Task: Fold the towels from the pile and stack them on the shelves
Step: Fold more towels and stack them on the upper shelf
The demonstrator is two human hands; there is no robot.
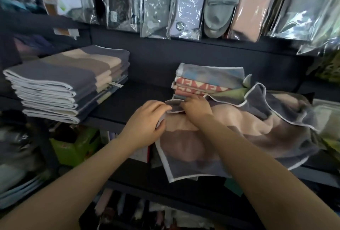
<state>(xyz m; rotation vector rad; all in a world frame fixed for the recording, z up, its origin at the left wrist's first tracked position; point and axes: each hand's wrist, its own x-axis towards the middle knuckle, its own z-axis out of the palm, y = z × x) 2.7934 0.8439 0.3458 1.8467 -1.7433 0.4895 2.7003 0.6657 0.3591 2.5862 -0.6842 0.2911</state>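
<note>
Towels are lying across the middle of the dark shelf (132, 93), and we are working on the loose striped towel (230, 134) that is spreading from the centre out to the right, its near edge hanging over the shelf front. Our left hand (147, 125) is curling its fingers around the towel's left edge, pinching the white hem, while our right hand (196, 107) is gripping a folded-over grey corner just beside it; the two hands are almost touching. Behind our right hand a small stack of patterned towels (202, 82) is sitting, with red lettering showing on its edges, and the loose towel is bunching up against it. Far to the left on the same shelf a taller stack of folded striped towels (64, 82) is resting well apart from our hands, a small tag sticking out of its right side. Above, packaged goods in clear plastic bags (184, 5) are hanging in a row. Below the shelf, a green box (73, 148) is sitting among blurred items we cannot make out.
</note>
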